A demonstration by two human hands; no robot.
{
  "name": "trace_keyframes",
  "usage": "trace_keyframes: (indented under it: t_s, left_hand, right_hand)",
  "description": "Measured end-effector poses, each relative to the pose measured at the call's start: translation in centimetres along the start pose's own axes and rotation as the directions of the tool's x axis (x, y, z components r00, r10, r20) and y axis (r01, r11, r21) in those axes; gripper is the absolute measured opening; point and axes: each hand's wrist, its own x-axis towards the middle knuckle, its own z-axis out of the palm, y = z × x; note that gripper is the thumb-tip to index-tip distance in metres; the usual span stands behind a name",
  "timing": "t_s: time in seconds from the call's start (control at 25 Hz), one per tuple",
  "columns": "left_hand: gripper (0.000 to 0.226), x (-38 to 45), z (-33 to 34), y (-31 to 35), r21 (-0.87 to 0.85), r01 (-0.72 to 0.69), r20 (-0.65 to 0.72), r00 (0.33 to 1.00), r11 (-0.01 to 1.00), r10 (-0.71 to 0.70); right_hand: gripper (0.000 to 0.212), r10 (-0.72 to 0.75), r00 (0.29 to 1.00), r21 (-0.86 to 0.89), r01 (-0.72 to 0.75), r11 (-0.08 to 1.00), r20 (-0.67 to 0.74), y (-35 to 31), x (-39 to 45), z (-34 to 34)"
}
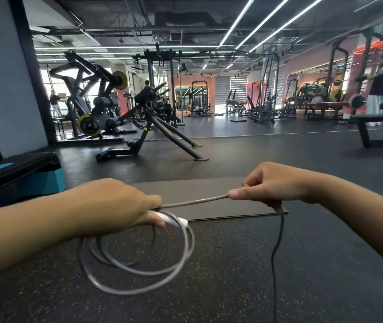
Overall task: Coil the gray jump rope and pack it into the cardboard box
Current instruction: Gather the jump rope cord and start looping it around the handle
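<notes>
The gray jump rope (137, 271) hangs in several loops below my left hand (113, 206), which is closed around the loops and a white handle (174, 219). A straight stretch of the rope (195, 202) runs from that hand to my right hand (269, 183), which pinches it between thumb and fingers. From my right hand the rest of the rope (276, 248) drops down, looking dark, and runs out of the bottom of the view. No cardboard box is in sight.
A gray mat (209, 190) lies on the speckled black rubber floor behind my hands. A black and teal step platform (20, 173) stands at the left. Gym machines (148, 127) and a bench (381, 127) fill the background, with a person (379, 89) at far right.
</notes>
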Motion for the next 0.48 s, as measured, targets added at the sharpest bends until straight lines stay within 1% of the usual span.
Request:
trace_keyframes:
  t_s: [0.04,0.12,0.16,0.2,0.28,0.32,0.36,0.44,0.48]
  left_hand:
    - [0.049,-0.3,0.2,-1.0,-0.002,0.030,-0.015,0.999,1.000,-0.030]
    - [0.041,-1.0,0.8,-3.0,-0.121,0.093,-0.027,0.995,0.988,-0.097]
    - [0.036,-1.2,1.2,-3.8,-0.153,0.115,-0.027,0.992,0.982,-0.121]
    - [0.033,-1.4,1.8,-4.5,-0.157,0.110,-0.050,0.992,0.981,-0.119]
    - [0.030,-1.8,3.1,-5.4,-0.154,0.112,-0.095,0.987,0.982,-0.128]
    - [0.030,-1.9,4.3,-6.1,-0.142,0.126,-0.110,0.984,0.982,-0.143]
    - [0.033,-1.8,5.4,-6.8,-0.155,0.130,-0.157,0.975,0.979,-0.155]
    - [0.040,-1.9,7.5,-8.5,-0.191,0.196,-0.186,0.955,0.962,-0.232]
    - [0.042,-2.1,8.2,-9.0,-0.230,0.249,-0.174,0.941,0.941,-0.291]
  right_hand:
    - [0.059,0.017,1.000,0.027,-0.016,1.000,-0.027,0.7,-0.1,-0.3]
    - [0.058,0.038,0.998,0.113,-0.033,0.993,-0.050,1.9,-0.2,-0.7]
    - [0.057,0.045,0.998,0.164,-0.035,0.986,-0.053,2.5,-0.2,-0.8]
    - [0.055,0.050,0.998,0.207,-0.039,0.978,-0.047,3.1,-0.3,-1.0]
    - [0.051,0.071,0.997,0.265,-0.068,0.962,-0.003,4.2,-0.5,-1.2]
    - [0.049,0.096,0.994,0.296,-0.104,0.949,0.044,4.8,-0.6,-1.1]
    - [0.046,0.123,0.988,0.338,-0.149,0.929,0.096,5.6,-0.8,-0.8]
    - [0.045,0.158,0.973,0.397,-0.213,0.893,0.169,7.1,-1.5,0.2]
    - [0.048,0.183,0.970,0.388,-0.234,0.892,0.162,7.6,-1.8,0.7]
